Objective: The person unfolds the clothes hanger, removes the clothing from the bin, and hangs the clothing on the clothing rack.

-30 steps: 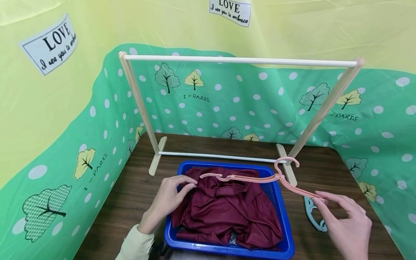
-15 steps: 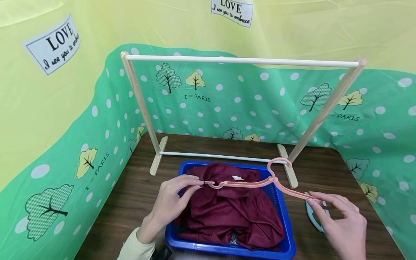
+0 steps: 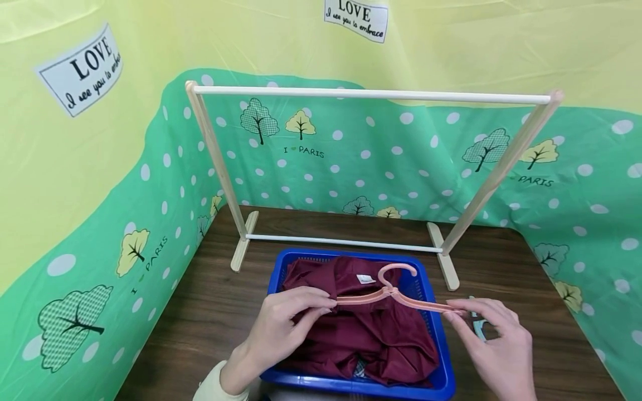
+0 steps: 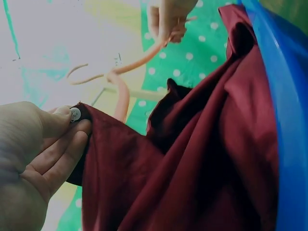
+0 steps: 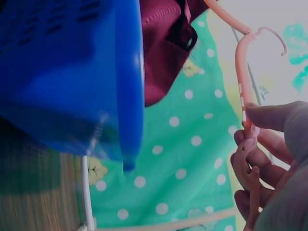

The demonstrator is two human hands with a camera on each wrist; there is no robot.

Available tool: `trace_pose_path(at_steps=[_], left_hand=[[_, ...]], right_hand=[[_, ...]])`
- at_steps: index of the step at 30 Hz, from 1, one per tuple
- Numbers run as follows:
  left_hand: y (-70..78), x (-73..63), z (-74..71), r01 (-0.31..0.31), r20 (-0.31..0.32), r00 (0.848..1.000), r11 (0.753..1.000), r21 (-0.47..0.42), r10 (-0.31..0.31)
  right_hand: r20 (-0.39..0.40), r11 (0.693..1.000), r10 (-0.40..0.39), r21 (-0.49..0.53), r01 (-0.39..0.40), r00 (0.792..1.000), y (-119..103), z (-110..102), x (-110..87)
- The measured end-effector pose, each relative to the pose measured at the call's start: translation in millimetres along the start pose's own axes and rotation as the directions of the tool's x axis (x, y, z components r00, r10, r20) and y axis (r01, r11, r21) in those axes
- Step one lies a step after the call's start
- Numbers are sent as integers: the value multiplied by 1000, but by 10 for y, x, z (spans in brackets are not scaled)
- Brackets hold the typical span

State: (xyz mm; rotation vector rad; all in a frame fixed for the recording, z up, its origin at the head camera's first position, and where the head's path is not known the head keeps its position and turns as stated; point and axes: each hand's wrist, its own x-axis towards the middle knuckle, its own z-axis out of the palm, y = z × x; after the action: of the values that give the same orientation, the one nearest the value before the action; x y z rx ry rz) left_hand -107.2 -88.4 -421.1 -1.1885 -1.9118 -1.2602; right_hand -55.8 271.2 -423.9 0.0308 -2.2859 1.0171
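Note:
My left hand [image 3: 283, 320] pinches the edge of a maroon shirt [image 4: 202, 144] between thumb and fingers, right by a small white button [image 4: 75, 114]. A pink plastic clothes hanger [image 3: 416, 303] is held by its right end in my right hand [image 3: 496, 334], hook upward, above the shirt. In the left wrist view the hanger's other arm runs down behind the raised shirt edge, so its left end is hidden. The right wrist view shows thumb and fingers around the hanger's notched end. A white label [image 3: 365, 279] shows inside the shirt, which lies bunched in a blue basket [image 3: 441, 345].
Behind the basket stands a wooden rack with a white top rail [image 3: 371, 95] and splayed feet [image 3: 443, 256]. A light blue hanger [image 3: 478, 328] lies on the dark wooden table [image 3: 200, 312], partly behind my right hand. A patterned cloth [image 3: 361, 161] surrounds the table.
The pink hanger has moved left and lower over the shirt, its left end passing behind my left hand. My right hand travelled left with it; my left hand shifted slightly right and down.

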Motion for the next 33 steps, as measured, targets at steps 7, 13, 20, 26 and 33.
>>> trace_pose_path(at_steps=[7, 13, 20, 26, 33], left_hand=[[116, -3, 139, -36, 41, 998, 998, -42, 38], [192, -39, 259, -66, 90, 994, 998, -12, 67], [226, -111, 257, -87, 145, 986, 995, 55, 78], [248, -82, 149, -133, 57, 990, 983, 127, 126], [223, 110, 68, -114, -199, 969, 981, 154, 144]], right_hand=[[5, 999, -21, 45, 21, 1000, -103, 129, -59], [31, 997, -42, 64, 40, 999, -156, 228, -106], [17, 996, -49, 75, 48, 999, -177, 253, -133], [23, 998, 16, 61, -17, 1000, -172, 249, -148], [21, 996, 41, 75, -43, 999, -142, 249, -149]])
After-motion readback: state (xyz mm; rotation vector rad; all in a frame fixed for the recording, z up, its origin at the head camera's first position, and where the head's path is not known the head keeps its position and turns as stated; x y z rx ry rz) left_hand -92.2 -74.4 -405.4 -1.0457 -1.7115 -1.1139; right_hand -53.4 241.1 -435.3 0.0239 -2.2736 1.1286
